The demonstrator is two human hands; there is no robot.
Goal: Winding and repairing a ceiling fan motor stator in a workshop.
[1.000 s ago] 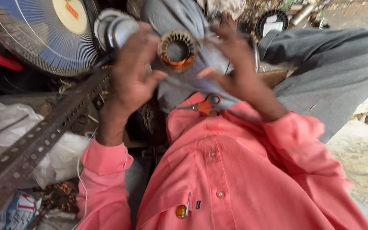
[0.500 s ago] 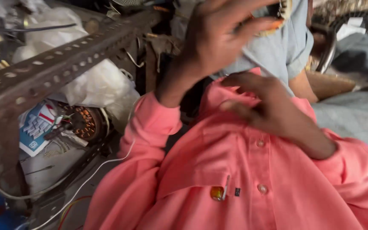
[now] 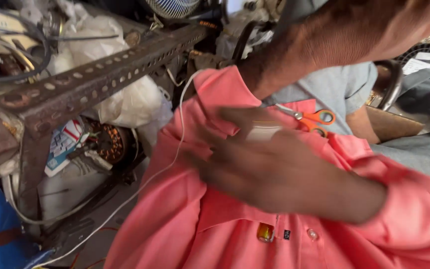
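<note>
Right hand: the right hand [image 3: 274,169] lies blurred across the chest of the pink shirt [image 3: 175,219], fingers spread loosely and pointing left, palm toward the cloth; whether it grips anything cannot be told through the blur.
Pale object: a small whitish thing [image 3: 264,132] shows just above the knuckles, touching or just beside the fingers; its kind cannot be made out.
Left hand: the left forearm [image 3: 334,45] rises from its pink cuff toward the upper right and the hand itself is cut off by the top edge, so its grip is out of sight.
Scissors: a pair of scissors [image 3: 309,118] with orange handles and thin grey blades, the blades pointing up and left, the two finger loops to the right.
Scissors to hand: they lie just above and to the right of the right hand, apart from it, on the pink shirt's fold below the left forearm, against a grey garment [image 3: 334,89].
White cord: a thin white cord [image 3: 175,149] runs down the shirt's left side toward the floor.
Metal bar: a rusty perforated angle bar [image 3: 100,74] slants across the upper left.
Coil: a round copper-wound coil [image 3: 109,144] sits under the bar, beside white plastic bags [image 3: 130,104].
</note>
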